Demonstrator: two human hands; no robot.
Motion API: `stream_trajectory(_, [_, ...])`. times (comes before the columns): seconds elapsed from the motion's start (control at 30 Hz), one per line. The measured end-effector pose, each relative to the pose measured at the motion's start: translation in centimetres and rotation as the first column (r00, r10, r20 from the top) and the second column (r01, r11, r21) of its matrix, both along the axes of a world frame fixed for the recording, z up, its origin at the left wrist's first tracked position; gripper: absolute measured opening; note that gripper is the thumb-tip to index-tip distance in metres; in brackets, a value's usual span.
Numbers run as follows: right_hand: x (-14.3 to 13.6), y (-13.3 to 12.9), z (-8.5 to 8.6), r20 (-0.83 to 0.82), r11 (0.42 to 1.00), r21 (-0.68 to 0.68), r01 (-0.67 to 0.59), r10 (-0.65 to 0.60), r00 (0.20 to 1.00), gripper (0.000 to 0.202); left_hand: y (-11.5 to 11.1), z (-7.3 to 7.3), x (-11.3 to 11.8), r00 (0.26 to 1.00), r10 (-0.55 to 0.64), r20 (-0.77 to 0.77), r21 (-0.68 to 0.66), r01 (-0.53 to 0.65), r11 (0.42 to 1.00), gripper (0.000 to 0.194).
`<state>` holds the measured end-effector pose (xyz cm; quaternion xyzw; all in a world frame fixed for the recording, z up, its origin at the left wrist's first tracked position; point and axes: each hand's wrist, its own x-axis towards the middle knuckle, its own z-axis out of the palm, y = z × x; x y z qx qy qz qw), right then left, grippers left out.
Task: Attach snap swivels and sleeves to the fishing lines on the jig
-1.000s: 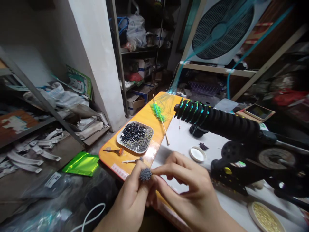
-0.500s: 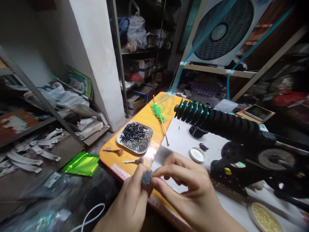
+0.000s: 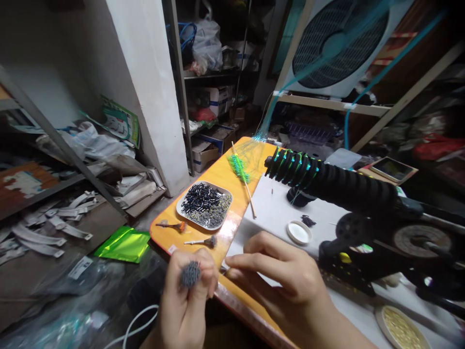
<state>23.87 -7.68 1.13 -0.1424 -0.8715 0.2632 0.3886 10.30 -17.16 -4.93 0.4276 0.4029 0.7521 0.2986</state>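
Observation:
My left hand (image 3: 189,295) is closed around a bundle of small grey pieces (image 3: 191,274), its rounded end facing up beside the orange table's front edge. To its right, my right hand (image 3: 276,276) has thumb and index finger pinched together at the edge of the white sheet (image 3: 261,206); what sits at the fingertips is too small to name. Beyond my hands stands a white tray (image 3: 180,209) of black tubes and grey bits. Two small brushes, one orange-tipped (image 3: 179,226) and one grey-tipped (image 3: 209,242), lie in front of it.
A black machine with a ribbed arm (image 3: 337,186) reaches over the table from the right. A green-wound stick (image 3: 250,198) lies near the back. A white lid (image 3: 299,233) and a dish of golden bits (image 3: 379,322) are at the right. A fan (image 3: 336,46) stands behind.
My left hand has moved left, away from my right hand, with the grey bundle in it. My right hand has stayed nearly in place, its fingertips now apart from the bundle.

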Motion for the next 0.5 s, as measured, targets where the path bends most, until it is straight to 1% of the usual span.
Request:
stream_trajectory(0.03, [0.0, 0.0, -0.1, 0.03, 1.0, 0.02, 0.016, -0.017, 0.999, 0.01, 0.1, -0.2, -0.3, 0.994, 0.053, -0.093, 0.1, -0.044, 0.994, 0.016])
stream_trajectory(0.1, [0.1, 0.0, -0.2, 0.078, 0.998, 0.049, 0.04, -0.043, 0.996, 0.012, 0.3, -0.7, -0.8, 0.968, 0.132, -0.214, 0.256, -0.074, 0.964, 0.023])
stream_trajectory(0.17, [0.1, -0.2, -0.3, 0.102, 0.997, 0.066, 0.047, -0.054, 0.993, 0.013, 0.5, -1.1, -1.2, 0.952, 0.144, -0.27, 0.309, -0.056, 0.949, 0.027])
stream_trajectory(0.2, [0.1, -0.3, -0.3, 0.115, 0.996, 0.072, 0.049, -0.057, 0.992, 0.013, 0.5, -1.2, -1.2, 0.951, 0.132, -0.281, 0.294, -0.046, 0.955, 0.027])
stream_trajectory(0.27, [0.2, -0.6, -0.4, 0.132, 0.995, 0.085, 0.059, -0.07, 0.989, 0.013, 0.2, -1.2, -1.1, 0.957, 0.101, -0.272, 0.209, -0.043, 0.977, 0.024])
stream_trajectory(0.3, [0.2, -0.7, -0.4, 0.143, 0.994, 0.09, 0.067, -0.08, 0.987, 0.012, 0.1, -1.1, -0.9, 0.967, 0.083, -0.242, 0.156, -0.045, 0.987, 0.021])
stream_trajectory(0.37, [0.2, -0.8, -0.5, 0.152, 0.99, 0.107, 0.089, -0.105, 0.983, 0.01, -0.2, -0.9, -0.5, 0.989, 0.014, -0.149, 0.021, -0.011, 1.0, 0.015])
stream_trajectory(0.43, [0.2, -0.8, -0.6, 0.151, 0.984, 0.137, 0.114, -0.134, 0.979, 0.009, -0.4, -0.7, -0.1, 0.997, -0.06, -0.04, -0.117, 0.055, 0.992, 0.018])
stream_trajectory(0.5, [0.1, -0.8, -0.8, 0.15, 0.975, 0.176, 0.136, -0.163, 0.975, 0.011, -0.4, -0.5, 0.2, 0.994, -0.104, 0.043, -0.214, 0.111, 0.97, 0.021])
